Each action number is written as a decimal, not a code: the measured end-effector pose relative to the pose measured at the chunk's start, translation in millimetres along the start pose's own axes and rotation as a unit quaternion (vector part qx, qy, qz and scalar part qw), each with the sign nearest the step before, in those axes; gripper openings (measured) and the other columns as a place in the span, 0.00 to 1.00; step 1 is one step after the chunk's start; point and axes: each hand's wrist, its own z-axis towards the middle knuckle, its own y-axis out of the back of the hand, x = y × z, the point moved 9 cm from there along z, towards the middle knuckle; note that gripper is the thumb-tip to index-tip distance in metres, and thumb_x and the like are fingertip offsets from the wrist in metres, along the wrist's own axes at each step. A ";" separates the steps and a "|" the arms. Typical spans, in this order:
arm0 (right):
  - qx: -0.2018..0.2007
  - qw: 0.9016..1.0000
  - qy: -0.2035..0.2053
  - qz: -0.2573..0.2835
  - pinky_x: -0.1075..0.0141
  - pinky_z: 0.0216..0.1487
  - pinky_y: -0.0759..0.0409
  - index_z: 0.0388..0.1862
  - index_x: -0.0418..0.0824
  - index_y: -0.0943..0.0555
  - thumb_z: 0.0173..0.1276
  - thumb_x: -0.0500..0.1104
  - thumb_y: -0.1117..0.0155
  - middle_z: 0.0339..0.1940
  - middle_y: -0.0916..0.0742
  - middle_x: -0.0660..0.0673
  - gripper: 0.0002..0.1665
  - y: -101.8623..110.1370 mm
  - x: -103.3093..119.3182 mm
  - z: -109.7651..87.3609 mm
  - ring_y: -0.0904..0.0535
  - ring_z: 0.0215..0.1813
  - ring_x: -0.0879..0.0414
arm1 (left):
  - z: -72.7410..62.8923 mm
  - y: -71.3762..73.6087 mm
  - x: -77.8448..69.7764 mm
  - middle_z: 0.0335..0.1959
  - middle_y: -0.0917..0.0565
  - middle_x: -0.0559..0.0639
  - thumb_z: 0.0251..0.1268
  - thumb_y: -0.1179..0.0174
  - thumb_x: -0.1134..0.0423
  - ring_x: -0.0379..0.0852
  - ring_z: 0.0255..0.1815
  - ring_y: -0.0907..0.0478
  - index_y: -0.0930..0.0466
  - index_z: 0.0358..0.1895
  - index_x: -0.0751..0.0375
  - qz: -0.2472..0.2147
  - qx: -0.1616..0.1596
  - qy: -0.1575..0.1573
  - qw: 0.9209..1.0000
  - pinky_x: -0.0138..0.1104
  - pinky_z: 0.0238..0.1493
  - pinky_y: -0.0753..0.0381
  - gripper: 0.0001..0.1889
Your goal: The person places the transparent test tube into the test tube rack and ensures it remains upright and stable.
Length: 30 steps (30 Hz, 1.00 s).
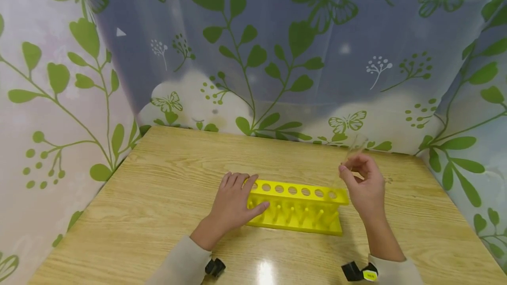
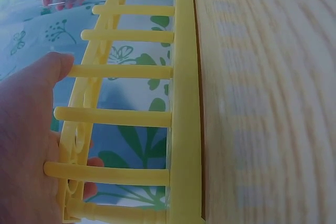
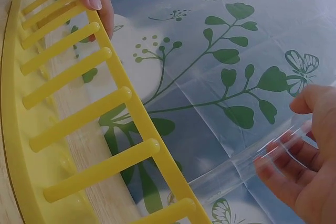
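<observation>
My left hand [image 1: 233,203] grips the left end of a yellow rack [image 1: 298,198], which stands upright on a wood-grain table [image 1: 158,188] in front of me. My thumb [image 2: 60,67] lies on the near side, by the tip of one peg, while the other fingers reach over the top rail to the far side. A hold from both sides like this seems meant to keep a light frame from sliding or tipping, and taking it at one end leaves most of the rail uncovered.

That rail has a row of round holes [image 1: 292,190]; below it, a line of pegs [image 3: 79,119] stands up from the base.

My right hand [image 1: 366,184] is raised just beyond the rack's right end. Thumb and fingertips close on a clear tube [image 1: 357,143], tilted in the air and apart from the table. So light a fingertip hold probably suits something thin-walled and smooth, and it leaves much of the tube's length sticking out past my fingers. The tube is so transparent that I cannot tell which end is open.

Behind the table hangs a blue cloth [image 1: 261,16] printed with green leaves and butterflies.
</observation>
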 end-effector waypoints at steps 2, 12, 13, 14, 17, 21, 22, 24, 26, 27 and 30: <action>-0.006 1.000 -0.006 0.004 0.74 0.35 0.19 0.44 0.30 0.26 0.67 0.31 0.38 0.33 0.19 0.51 0.09 0.5 -0.7 0.3 0.20 0.36 0.60 | 0.2 0.6 0.2 0.58 0.26 0.53 0.62 0.49 0.31 0.54 0.60 0.32 0.31 0.68 0.55 0.000 -0.001 -0.001 1.000 0.53 0.71 0.45 0.39; -0.022 0.999 0.018 0.026 0.74 0.34 0.18 0.41 0.26 0.26 0.73 0.35 0.44 0.31 0.17 0.50 0.09 2.4 2.4 1.2 0.19 0.32 0.60 | -0.4 1.2 -0.1 0.57 0.26 0.53 0.62 0.49 0.31 0.54 0.60 0.32 0.31 0.68 0.55 -0.002 0.001 0.000 1.000 0.53 0.71 0.45 0.39; -0.023 0.999 0.024 0.024 0.74 0.34 0.19 0.41 0.26 0.26 0.74 0.35 0.45 0.31 0.17 0.50 0.09 2.8 2.3 1.2 0.19 0.32 0.60 | -0.5 1.3 -0.2 0.57 0.26 0.53 0.62 0.49 0.31 0.54 0.60 0.32 0.31 0.68 0.55 -0.003 0.002 0.001 1.000 0.53 0.71 0.45 0.39; -0.022 0.999 0.030 0.021 0.74 0.33 0.19 0.41 0.26 0.26 0.74 0.35 0.46 0.31 0.17 0.50 0.09 3.0 2.5 1.2 0.19 0.32 0.61 | -0.6 1.2 -0.3 0.58 0.26 0.53 0.63 0.49 0.31 0.54 0.60 0.32 0.32 0.68 0.55 -0.002 0.003 0.001 1.000 0.53 0.71 0.45 0.39; -0.021 0.999 0.043 0.017 0.75 0.32 0.19 0.41 0.26 0.26 0.74 0.34 0.47 0.31 0.17 0.49 0.09 3.6 2.0 1.1 0.19 0.31 0.61 | -0.9 0.5 -0.3 0.57 0.26 0.53 0.62 0.49 0.31 0.54 0.60 0.32 0.31 0.68 0.55 -0.003 0.002 0.000 1.000 0.53 0.71 0.45 0.39; -0.020 0.999 0.043 0.020 0.75 0.33 0.19 0.42 0.25 0.25 0.73 0.33 0.46 0.31 0.17 0.49 0.08 3.2 1.7 1.2 0.19 0.32 0.62 | -0.8 -0.2 -0.2 0.57 0.26 0.53 0.62 0.49 0.31 0.54 0.60 0.32 0.31 0.68 0.55 -0.003 -0.001 -0.002 1.000 0.53 0.71 0.45 0.39; -0.020 0.999 0.041 0.020 0.74 0.34 0.19 0.42 0.25 0.25 0.73 0.33 0.45 0.31 0.17 0.49 0.08 2.9 2.0 1.2 0.19 0.32 0.62 | -0.8 -0.2 -0.1 0.57 0.26 0.53 0.62 0.49 0.31 0.54 0.60 0.32 0.31 0.68 0.55 -0.003 -0.002 -0.002 1.000 0.53 0.71 0.44 0.39; -0.018 0.999 0.037 0.018 0.74 0.35 0.18 0.42 0.25 0.24 0.72 0.33 0.43 0.32 0.18 0.51 0.08 1.9 3.1 0.9 0.19 0.33 0.62 | -0.7 -0.1 0.0 0.57 0.26 0.53 0.62 0.49 0.31 0.54 0.60 0.32 0.31 0.68 0.55 -0.002 -0.005 -0.003 1.000 0.53 0.71 0.44 0.39; -0.016 0.999 0.033 0.014 0.74 0.35 0.18 0.43 0.26 0.24 0.71 0.32 0.42 0.33 0.18 0.52 0.08 1.0 4.4 0.4 0.19 0.34 0.62 | -0.6 -0.1 0.1 0.57 0.26 0.53 0.62 0.49 0.31 0.53 0.60 0.31 0.31 0.68 0.55 -0.001 -0.007 -0.004 1.000 0.53 0.71 0.44 0.39; -0.014 0.999 0.030 0.013 0.74 0.36 0.18 0.43 0.26 0.24 0.70 0.33 0.41 0.34 0.19 0.52 0.08 0.6 4.8 0.2 0.19 0.35 0.62 | -0.6 -0.2 0.2 0.57 0.26 0.53 0.62 0.49 0.31 0.53 0.59 0.31 0.31 0.68 0.55 -0.001 -0.007 -0.004 1.000 0.53 0.71 0.44 0.39; -0.014 1.000 0.026 0.009 0.74 0.35 0.18 0.45 0.27 0.25 0.69 0.32 0.40 0.34 0.20 0.53 0.09 0.2 5.2 -0.5 0.20 0.35 0.62 | -0.5 -0.3 0.5 0.57 0.25 0.53 0.62 0.49 0.31 0.53 0.59 0.31 0.31 0.68 0.55 0.002 -0.009 -0.004 1.000 0.53 0.71 0.44 0.39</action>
